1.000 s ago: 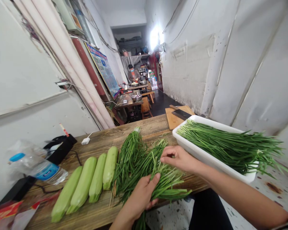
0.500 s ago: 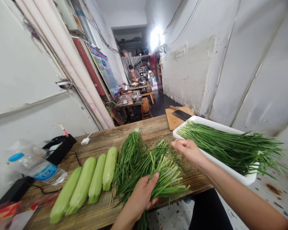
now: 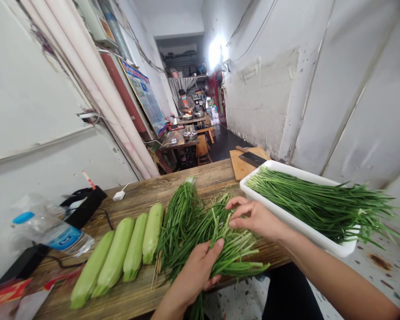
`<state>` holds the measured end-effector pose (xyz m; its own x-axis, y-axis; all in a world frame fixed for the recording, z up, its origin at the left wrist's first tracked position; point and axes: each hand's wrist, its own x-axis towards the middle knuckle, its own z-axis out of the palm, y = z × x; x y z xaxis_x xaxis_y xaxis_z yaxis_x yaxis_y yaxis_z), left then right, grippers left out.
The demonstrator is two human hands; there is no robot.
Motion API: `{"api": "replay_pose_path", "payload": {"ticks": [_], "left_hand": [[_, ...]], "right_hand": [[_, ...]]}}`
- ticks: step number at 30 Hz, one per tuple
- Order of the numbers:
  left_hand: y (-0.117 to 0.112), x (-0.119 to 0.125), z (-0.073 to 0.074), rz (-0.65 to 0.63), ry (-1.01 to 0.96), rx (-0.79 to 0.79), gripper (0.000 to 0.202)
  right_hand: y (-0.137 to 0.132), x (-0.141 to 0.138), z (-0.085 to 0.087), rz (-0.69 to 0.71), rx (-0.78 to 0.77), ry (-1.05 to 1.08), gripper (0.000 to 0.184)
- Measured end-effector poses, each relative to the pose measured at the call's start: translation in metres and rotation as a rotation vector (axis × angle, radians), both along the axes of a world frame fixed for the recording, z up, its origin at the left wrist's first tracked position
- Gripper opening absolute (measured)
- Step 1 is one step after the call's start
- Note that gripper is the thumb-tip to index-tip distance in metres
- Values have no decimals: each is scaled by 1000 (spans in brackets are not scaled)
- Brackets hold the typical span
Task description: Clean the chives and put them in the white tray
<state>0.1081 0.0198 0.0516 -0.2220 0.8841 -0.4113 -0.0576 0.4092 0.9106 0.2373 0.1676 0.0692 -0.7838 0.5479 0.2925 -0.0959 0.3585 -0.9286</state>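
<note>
A loose pile of green chives (image 3: 200, 226) lies on the wooden table (image 3: 146, 195). My left hand (image 3: 196, 271) wraps round the cut ends of a bunch of these chives at the table's near edge. My right hand (image 3: 253, 218) hovers over the pile's right side, fingers curled and apart, fingertips touching the stalks. Just right of it stands a white tray (image 3: 286, 213) filled with more chives (image 3: 320, 200). A tied bundle of chives (image 3: 180, 209) lies left of the pile.
Three pale green zucchini (image 3: 120, 251) lie side by side to the left. A water bottle (image 3: 50, 233), black device and cable sit at far left. A cutting board with a cleaver (image 3: 248, 160) lies behind the tray. A person works at tables far down the corridor.
My right hand went out towards the white tray, then came back over the chive pile. My left hand kept its hold on the bunch, which shifted slightly.
</note>
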Motion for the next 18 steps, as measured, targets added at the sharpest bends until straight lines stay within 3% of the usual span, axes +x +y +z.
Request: {"api": "replay_pose_path", "payload": {"ticks": [4,8,10,14,18], "left_hand": [[1,3,10,-42,-21,14,53],[-1,3,11,-24,6,26,51],[-4,2,7,22,12,19,52],[-5,0,-1,78,13,-4,55],[-3,0,-2,34,5,1,53]], "right_hand": [[2,-4,-7,-73,-360,82,24],[17,3,-4,-184,-569,213,26],[24,12,1,-226,-511,242,29],[20,23,9,-196,-172,98,46],[3,20,7,-91,117,-52,15]]}}
